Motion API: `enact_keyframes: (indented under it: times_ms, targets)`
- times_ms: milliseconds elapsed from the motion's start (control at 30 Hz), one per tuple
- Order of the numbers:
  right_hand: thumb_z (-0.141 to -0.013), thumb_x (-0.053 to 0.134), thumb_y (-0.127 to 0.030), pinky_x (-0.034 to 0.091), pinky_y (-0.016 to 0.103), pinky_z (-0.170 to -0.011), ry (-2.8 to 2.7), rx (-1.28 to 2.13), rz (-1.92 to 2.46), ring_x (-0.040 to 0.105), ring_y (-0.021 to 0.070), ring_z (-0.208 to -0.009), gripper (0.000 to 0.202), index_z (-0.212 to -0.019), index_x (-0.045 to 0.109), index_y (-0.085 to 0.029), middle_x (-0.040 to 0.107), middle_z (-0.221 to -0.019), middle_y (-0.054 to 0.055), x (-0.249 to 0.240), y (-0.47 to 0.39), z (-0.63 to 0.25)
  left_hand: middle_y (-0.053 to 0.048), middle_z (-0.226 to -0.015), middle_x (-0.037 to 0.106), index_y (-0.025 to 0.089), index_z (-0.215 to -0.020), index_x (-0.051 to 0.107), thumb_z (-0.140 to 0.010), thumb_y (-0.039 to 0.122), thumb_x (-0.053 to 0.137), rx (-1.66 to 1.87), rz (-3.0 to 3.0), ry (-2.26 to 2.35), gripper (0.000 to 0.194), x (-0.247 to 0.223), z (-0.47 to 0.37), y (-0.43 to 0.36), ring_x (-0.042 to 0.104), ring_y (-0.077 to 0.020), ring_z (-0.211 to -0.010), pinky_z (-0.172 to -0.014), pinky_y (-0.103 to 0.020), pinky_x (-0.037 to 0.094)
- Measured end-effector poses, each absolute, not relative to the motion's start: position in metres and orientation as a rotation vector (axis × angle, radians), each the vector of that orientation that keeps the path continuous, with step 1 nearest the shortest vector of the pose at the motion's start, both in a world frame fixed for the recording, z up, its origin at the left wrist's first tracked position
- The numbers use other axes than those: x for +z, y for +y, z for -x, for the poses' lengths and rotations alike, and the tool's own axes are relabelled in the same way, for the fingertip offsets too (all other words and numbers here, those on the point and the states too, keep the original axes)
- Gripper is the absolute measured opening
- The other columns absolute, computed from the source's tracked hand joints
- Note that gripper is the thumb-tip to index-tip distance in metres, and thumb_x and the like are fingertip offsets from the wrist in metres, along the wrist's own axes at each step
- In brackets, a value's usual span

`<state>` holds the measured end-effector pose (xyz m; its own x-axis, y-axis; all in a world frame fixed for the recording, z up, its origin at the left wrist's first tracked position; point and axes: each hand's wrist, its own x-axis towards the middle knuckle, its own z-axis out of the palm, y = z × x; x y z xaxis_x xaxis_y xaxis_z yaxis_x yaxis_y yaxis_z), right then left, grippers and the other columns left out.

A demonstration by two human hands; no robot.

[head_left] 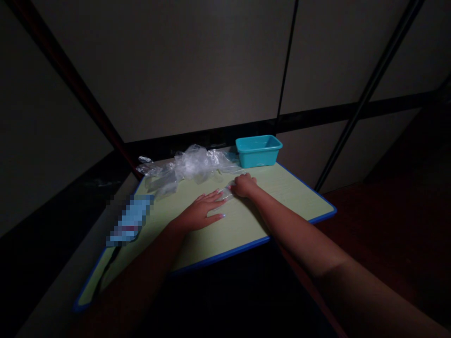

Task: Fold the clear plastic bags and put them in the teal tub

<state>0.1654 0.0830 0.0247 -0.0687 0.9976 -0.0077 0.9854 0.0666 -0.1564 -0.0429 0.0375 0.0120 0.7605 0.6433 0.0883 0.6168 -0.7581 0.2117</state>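
A small clear plastic bag (226, 193) lies on the pale yellow tabletop (225, 237) between my two hands. My left hand (203, 211) rests flat with its fingers spread, the fingertips touching the near left part of the plastic. At the plastic's far right end, my right hand (245, 185) is closed, its fingers curled on the bag. Just beyond, a heap of crumpled clear plastic bags (193, 165) spreads along the back of the table. Beside that heap stands a turquoise plastic basket (260, 155), close behind my right hand.
A blurred-out blue flat object (132, 218) lies at the table's left edge, with a dark cord (107, 267) running from it toward me. Blue trim (225, 256) borders the table. Behind rise large dark-seamed panels (197, 70).
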Motion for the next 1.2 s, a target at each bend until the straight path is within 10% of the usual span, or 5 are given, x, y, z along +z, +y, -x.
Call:
enact_keyframes:
  times_ms: [700,967,1200]
  targets:
    - [-0.078,0.057,-0.048,0.042,0.033,-0.08,-2.245,0.497,1.822,0.06,0.0239,-0.095,0.036,-0.096,0.067,-0.019,0.068,-0.099,0.008,0.044,0.072,-0.17,-0.005,-0.146,0.037,0.029,-0.137,0.041,-0.088,0.05,0.047,0.219,-2.751,1.029,0.054,0.014,0.042,0.034,0.034,-0.0231,-0.134,-0.109,-0.046,0.019]
    - [-0.085,0.038,-0.059,0.005,0.066,-0.103,-2.529,0.574,1.801,-0.003,0.0323,-0.14,0.072,-0.145,0.026,-0.021,0.004,-0.155,0.007,0.042,0.064,-0.171,-0.006,-0.144,0.04,0.028,-0.135,0.043,-0.087,0.05,0.048,0.248,-2.74,1.032,0.053,0.01,0.043,0.035,0.035,-0.023,-0.133,-0.109,-0.046,0.019]
    - [-0.087,0.031,-0.054,-0.004,0.067,-0.102,-2.526,0.494,1.807,-0.005,0.0271,-0.141,0.07,-0.147,0.016,-0.021,0.005,-0.154,0.004,0.028,0.062,-0.163,-0.006,-0.145,0.039,0.028,-0.136,0.043,-0.087,0.052,0.047,0.254,-2.727,1.034,0.055,0.011,0.042,0.034,0.033,-0.0227,-0.134,-0.109,-0.046,0.018]
